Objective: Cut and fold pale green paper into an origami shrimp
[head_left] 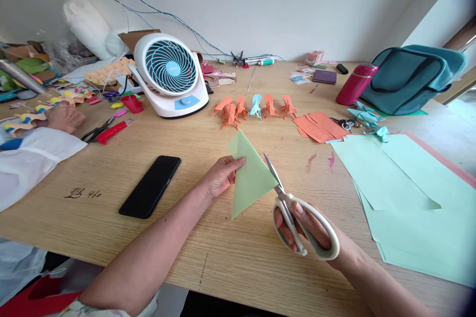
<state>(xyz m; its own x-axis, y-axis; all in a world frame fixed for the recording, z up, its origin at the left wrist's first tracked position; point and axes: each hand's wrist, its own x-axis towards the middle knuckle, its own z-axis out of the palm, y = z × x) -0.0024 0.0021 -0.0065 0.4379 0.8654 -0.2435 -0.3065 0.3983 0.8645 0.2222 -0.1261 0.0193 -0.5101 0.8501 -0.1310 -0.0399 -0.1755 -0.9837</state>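
My left hand (pixel 220 176) pinches a folded light green paper triangle (pixel 250 174) by its left edge, holding it just above the wooden table (pixel 230 257). My right hand (pixel 310 230) grips white-handled scissors (pixel 297 215), fingers through the loops. The blades point up and left, with their tips at the triangle's right edge.
A black phone (pixel 150 186) lies left of my hands. A white desk fan (pixel 171 75), a row of orange and blue folded paper figures (pixel 255 106), orange sheets (pixel 319 126), mint green sheets (pixel 412 198), a red bottle (pixel 356 84) and a teal bag (pixel 411 79) lie beyond. Another person's hand (pixel 64 117) rests far left.
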